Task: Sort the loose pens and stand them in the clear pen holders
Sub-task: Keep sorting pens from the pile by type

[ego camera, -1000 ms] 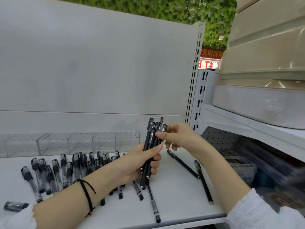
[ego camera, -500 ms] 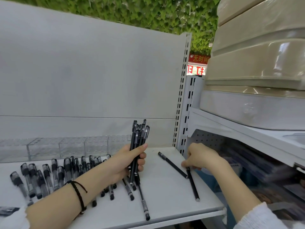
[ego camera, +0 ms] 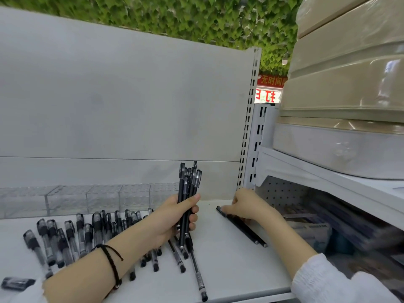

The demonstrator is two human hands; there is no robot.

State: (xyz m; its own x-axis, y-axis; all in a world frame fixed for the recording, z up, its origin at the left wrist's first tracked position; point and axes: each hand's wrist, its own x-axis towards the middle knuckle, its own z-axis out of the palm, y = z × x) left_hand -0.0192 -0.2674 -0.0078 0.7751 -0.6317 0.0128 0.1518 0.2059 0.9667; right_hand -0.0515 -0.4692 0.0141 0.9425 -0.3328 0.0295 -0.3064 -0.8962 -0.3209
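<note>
L hand fingers clamped round upright pen bundle, slim black | R hand fingers curled over 2 matte black pens on white shelf, grip unclear

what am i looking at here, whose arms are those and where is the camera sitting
There is no machine here: these are a person's own two arms, filmed by one camera worn on the head and looking down, so there is only this one view. The left hand grips a bundle of black pens upright. The right hand rests its fingertips on two black pens lying on the white shelf; whether it grips them does not show. More loose pens lie to the left, in front of a row of clear pen holders.
</note>
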